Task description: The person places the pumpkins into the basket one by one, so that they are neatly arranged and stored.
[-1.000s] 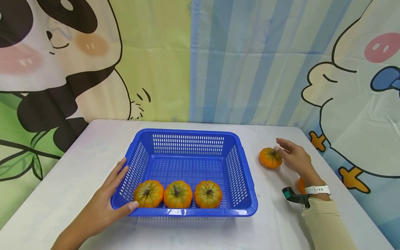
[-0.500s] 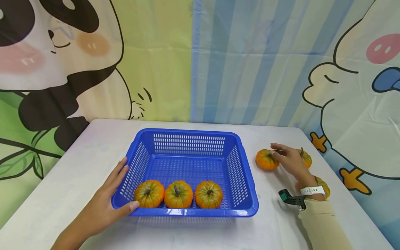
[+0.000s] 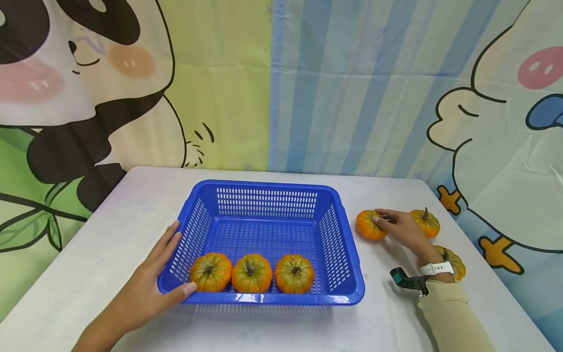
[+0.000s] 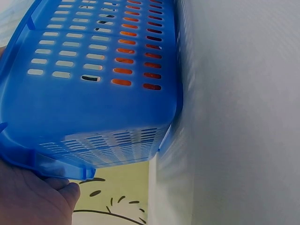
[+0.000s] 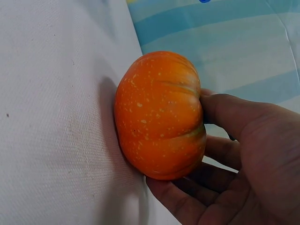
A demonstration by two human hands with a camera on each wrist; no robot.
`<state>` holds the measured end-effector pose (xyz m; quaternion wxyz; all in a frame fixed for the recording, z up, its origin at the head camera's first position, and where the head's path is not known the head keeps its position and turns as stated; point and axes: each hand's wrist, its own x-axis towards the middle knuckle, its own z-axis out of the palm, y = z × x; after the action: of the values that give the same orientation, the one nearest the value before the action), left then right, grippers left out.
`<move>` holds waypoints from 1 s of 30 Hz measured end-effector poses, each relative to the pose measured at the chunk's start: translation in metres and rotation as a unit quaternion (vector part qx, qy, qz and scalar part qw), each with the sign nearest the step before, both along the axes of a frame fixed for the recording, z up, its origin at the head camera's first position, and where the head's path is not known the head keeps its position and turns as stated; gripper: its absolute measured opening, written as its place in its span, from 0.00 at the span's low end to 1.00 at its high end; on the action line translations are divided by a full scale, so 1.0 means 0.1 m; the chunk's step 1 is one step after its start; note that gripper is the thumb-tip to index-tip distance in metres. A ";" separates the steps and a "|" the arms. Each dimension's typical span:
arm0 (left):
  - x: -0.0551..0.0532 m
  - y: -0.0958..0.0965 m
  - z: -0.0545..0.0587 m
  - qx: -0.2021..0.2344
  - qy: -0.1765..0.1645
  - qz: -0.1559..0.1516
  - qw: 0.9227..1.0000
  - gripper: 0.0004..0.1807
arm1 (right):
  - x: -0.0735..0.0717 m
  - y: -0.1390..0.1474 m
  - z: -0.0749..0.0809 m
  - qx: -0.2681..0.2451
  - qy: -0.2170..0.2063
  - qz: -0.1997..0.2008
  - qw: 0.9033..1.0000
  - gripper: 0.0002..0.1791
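My left hand (image 3: 140,288) rests on the front-left corner of a blue plastic basket (image 3: 259,297), its fingers fairly straight along the left rim and its thumb on the front rim. Three orange-green pumpkins, the left (image 3: 211,272), middle (image 3: 251,273) and right (image 3: 294,274), sit in a row along the basket's front side. To the right of the basket, my right hand (image 3: 406,232) holds another small pumpkin (image 3: 367,226) between thumb and fingers. In the right wrist view that orange pumpkin (image 5: 159,117) is close to the cloth; whether it touches is unclear.
Two more pumpkins, a far one (image 3: 426,223) and a nearer one (image 3: 454,264) partly behind the right wrist, lie on the white-covered table (image 3: 378,318). A cartoon-printed curtain (image 3: 325,88) hangs behind the table.
My right hand has moved left and slightly nearer, and the pumpkin at its fingers has shifted a little toward the basket. The left hand stays on the basket.
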<state>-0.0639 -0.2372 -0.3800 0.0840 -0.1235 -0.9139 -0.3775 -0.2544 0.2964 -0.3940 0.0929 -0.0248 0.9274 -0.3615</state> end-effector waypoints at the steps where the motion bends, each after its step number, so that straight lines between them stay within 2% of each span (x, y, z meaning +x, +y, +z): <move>1: 0.00 0.00 0.00 -0.001 -0.001 0.001 1.000 0.54 | 0.00 0.00 0.00 -0.001 0.000 0.002 1.000 0.41; 12: 0.01 0.01 0.01 -0.007 -0.003 0.008 1.000 0.54 | 0.00 -0.03 -0.04 0.000 0.030 0.015 0.999 0.40; 21: 0.00 0.01 0.02 -0.005 0.001 0.004 1.000 0.54 | 0.02 -0.07 0.03 -0.044 0.058 0.018 0.997 0.40; 30: 0.00 0.01 0.01 -0.003 0.010 0.003 1.000 0.54 | 0.00 -0.14 0.11 -0.039 0.101 0.032 0.994 0.37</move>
<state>-0.0643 -0.2362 -0.3786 0.0940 -0.1254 -0.9145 -0.3730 -0.2541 0.2826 -0.3834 0.0091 -0.0950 0.9160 -0.3898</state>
